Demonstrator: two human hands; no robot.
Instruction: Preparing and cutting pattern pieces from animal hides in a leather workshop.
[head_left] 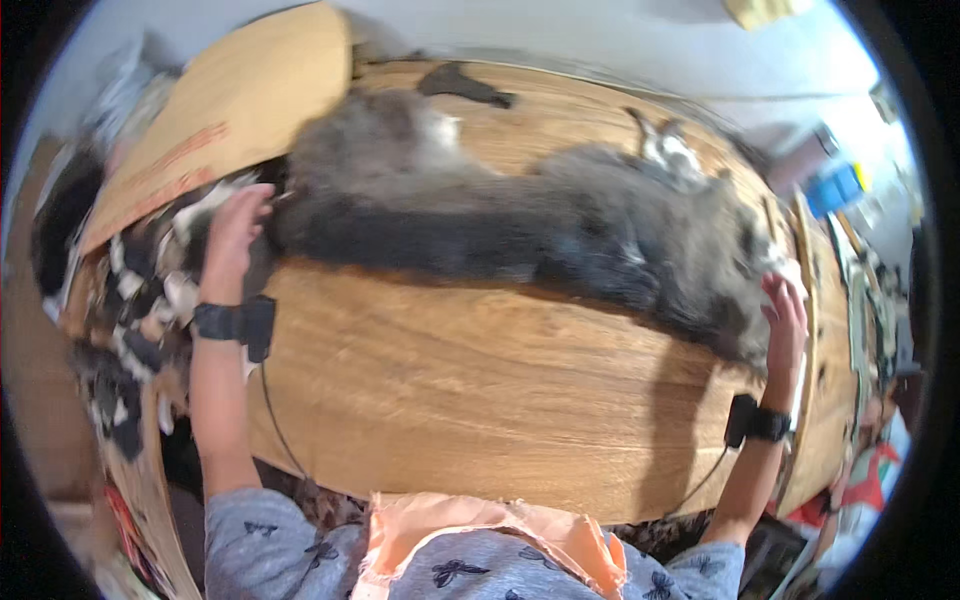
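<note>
A cardboard box (230, 110) is standing open at the left end of the wooden table (480, 400), its big flap tilting up and bearing reddish print. Inside and beside it, scraps of black and white cloth (130, 300) are spilling out in a heap; the box's lower part is hiding behind them.

A long grey furry piece (500, 220) is lying across the far half of the table, stretching from the box to the right edge. The left hand (235, 235) is resting on its left end, fingers spread flat against the fur, not closed round it. The right hand (785, 320) is touching the right end where a white patch is showing; the fingers are curling, but whether they are pinching the fur is hard to tell, since the picture is smearing there. Both wrists are wearing black bands with a small black block and a thin cable.

A dark scrap (465, 85) is lying at the table's far edge. A blue box (835, 188) is sitting beyond the right end, blurred. A peach cloth (480, 535) is hanging at the person's front, cut off below.
</note>
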